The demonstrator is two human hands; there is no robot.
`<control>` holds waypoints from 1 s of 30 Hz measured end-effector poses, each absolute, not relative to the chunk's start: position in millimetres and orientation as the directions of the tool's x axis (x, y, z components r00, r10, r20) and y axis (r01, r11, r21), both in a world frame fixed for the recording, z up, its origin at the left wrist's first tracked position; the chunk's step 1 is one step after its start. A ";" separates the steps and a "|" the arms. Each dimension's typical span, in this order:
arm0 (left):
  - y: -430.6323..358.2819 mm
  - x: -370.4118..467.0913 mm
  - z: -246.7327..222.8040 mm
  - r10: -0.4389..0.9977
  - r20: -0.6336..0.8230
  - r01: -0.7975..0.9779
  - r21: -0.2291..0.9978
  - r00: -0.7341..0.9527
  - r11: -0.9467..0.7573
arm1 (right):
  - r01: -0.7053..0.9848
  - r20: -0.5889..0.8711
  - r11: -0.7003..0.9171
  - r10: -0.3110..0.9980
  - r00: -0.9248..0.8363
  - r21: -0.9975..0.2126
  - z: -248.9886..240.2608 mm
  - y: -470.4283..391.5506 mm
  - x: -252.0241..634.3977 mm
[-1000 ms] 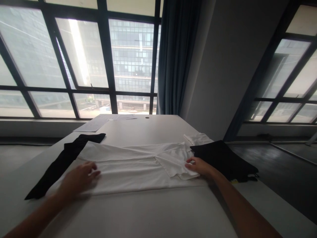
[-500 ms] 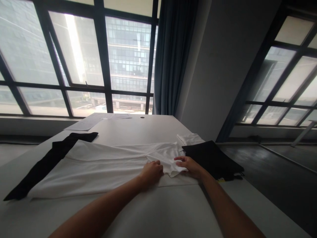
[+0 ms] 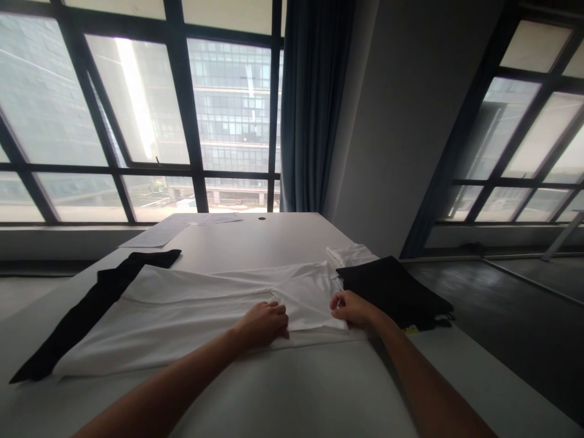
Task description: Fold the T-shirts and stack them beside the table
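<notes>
Closest in, at bottom centre, there's bare pale surface [image 3: 301,395] between two forearms. Just above it, the left hand [image 3: 265,323] rests on the white garment [image 3: 196,319], fingers curled down at the middle of the frame; whether its grip has cloth pinched, I can't tell. Over to the right, the right hand [image 3: 352,307] is at the garment's right end, thumb and forefinger near each other; that grip's hold is unclear too, with the edge partly hidden.

So how far along? The white garment lies stretched across the centre, long and narrow, and a layer at its right end looks already turned over the one beneath. What's left, I'd judge, is the neatening: that end is rumpled, creases run leftward, and the nearest edges don't quite line up.

Right of centre, the black garment [image 3: 392,289] lies in a compact shape, apparently finished. At left, a black cloth [image 3: 86,310] lies long and narrow beside the white one. Farther back, another white cloth [image 3: 352,253] sits bunched, then papers [image 3: 157,234], then the windows [image 3: 228,115].
</notes>
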State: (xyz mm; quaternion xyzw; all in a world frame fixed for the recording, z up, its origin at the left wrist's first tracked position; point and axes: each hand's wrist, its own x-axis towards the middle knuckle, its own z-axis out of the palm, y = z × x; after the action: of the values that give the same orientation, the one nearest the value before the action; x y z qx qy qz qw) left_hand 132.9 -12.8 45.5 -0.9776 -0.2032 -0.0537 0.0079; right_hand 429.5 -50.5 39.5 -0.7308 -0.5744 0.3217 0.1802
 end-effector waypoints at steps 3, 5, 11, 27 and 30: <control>-4.8 121.4 42.8 0.432 0.193 0.412 0.138 0.881 -0.901 | 0.889 -0.078 -0.204 0.979 0.188 -0.411 49.1 -50.4 413.6; 2.2 111.3 36.7 0.465 0.217 0.432 0.183 0.859 -0.883 | 0.940 0.135 -0.170 0.967 0.217 -0.294 49.7 -47.8 397.4; 11.6 90.1 12.5 0.486 0.037 0.467 0.223 0.873 -0.856 | 0.964 -0.107 -0.226 0.971 0.212 -0.143 17.9 -37.7 364.3; 42.3 -16.3 33.6 0.824 0.045 0.822 0.057 0.564 -0.566 | 0.998 -0.015 0.045 0.999 -0.046 -0.045 10.7 25.8 387.6; 58.0 -70.5 32.9 0.916 -0.010 0.916 0.021 0.401 -0.401 | 0.987 0.044 -0.125 0.992 0.121 0.098 25.2 41.7 380.0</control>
State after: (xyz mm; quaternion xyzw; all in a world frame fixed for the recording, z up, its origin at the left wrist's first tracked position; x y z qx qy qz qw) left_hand -70.5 58.0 32.9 -0.8368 -0.5473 -0.0014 -0.0117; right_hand 380.0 41.7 25.2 -0.7484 -0.6610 -0.0492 -0.0223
